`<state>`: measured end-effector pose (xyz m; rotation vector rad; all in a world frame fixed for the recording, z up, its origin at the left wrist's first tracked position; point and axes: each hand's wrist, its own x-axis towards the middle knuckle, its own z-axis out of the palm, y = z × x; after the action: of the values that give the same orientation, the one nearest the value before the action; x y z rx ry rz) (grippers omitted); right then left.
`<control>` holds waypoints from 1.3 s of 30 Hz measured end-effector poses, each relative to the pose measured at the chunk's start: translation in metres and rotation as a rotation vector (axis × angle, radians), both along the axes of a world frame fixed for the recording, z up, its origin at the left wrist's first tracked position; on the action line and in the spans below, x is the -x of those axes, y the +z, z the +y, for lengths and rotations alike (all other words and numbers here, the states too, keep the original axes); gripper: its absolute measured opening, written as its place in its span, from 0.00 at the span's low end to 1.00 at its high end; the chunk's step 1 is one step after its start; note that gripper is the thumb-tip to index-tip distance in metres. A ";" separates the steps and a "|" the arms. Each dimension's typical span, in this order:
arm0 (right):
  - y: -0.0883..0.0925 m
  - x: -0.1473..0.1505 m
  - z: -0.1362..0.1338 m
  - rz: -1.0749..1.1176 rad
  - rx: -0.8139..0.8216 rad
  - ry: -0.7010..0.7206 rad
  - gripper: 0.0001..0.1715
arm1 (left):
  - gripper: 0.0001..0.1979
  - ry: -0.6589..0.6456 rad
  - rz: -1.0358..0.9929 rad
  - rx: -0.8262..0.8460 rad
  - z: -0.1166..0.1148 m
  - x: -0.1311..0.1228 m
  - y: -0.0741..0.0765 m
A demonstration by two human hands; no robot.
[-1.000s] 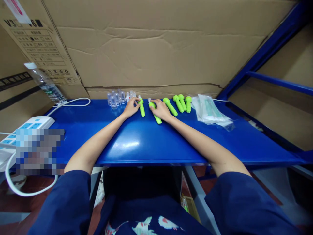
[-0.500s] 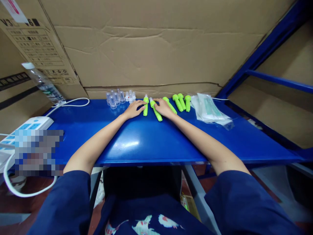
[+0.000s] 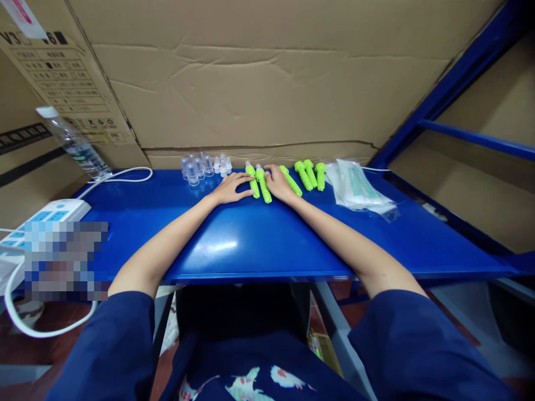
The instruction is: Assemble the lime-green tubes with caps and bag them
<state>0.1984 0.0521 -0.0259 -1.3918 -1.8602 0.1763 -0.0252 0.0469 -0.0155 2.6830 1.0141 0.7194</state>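
Two bright green pen-shaped parts (image 3: 258,182) with pale tips lie side by side at the back of the blue shelf (image 3: 251,239). My left hand (image 3: 231,187) lies flat with its fingers stretched out, the fingertips touching the left green part. My right hand (image 3: 279,184) rests flat beside the right one, fingers extended against it. A third green part (image 3: 291,181) lies just past my right hand. Three more green parts (image 3: 310,174) sit further right. Neither hand grips anything.
Small clear caps (image 3: 194,167) and white caps (image 3: 222,164) stand at the back left. Clear plastic packets (image 3: 357,186) lie at the right. A water bottle (image 3: 72,141), white cable (image 3: 121,175) and power strip (image 3: 50,214) are at the left. Cardboard (image 3: 259,83) walls the back.
Both hands have pushed the two green parts together, so they now lie close and nearly parallel. My left hand's fingers have flattened out from a pinch.
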 end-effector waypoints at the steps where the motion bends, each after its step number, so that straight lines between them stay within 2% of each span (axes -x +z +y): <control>1: 0.000 0.000 0.000 0.005 0.010 0.002 0.21 | 0.28 -0.002 0.006 -0.004 0.000 0.000 0.000; 8: -0.002 0.000 0.000 0.001 0.059 0.079 0.21 | 0.24 -0.022 -0.034 -0.006 0.003 0.000 -0.002; 16: 0.004 0.001 -0.005 -0.035 -0.031 -0.092 0.14 | 0.21 -0.016 -0.050 -0.009 -0.001 0.000 0.002; 21: 0.012 0.000 -0.009 -0.129 -0.048 -0.114 0.17 | 0.20 -0.015 -0.070 -0.027 0.000 0.000 0.001; 25: 0.012 0.002 -0.011 -0.201 -0.040 -0.084 0.20 | 0.19 -0.025 -0.094 -0.040 0.002 0.000 -0.001; 30: 0.010 0.004 -0.011 -0.190 -0.039 -0.017 0.22 | 0.19 -0.029 -0.107 -0.045 0.004 -0.001 -0.003; 39: 0.005 0.006 -0.008 -0.163 -0.026 0.009 0.20 | 0.19 -0.051 -0.092 -0.053 0.005 0.000 -0.002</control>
<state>0.1927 0.0438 -0.0209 -1.4161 -1.9945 0.0442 -0.0254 0.0521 -0.0180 2.6824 0.9130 0.8626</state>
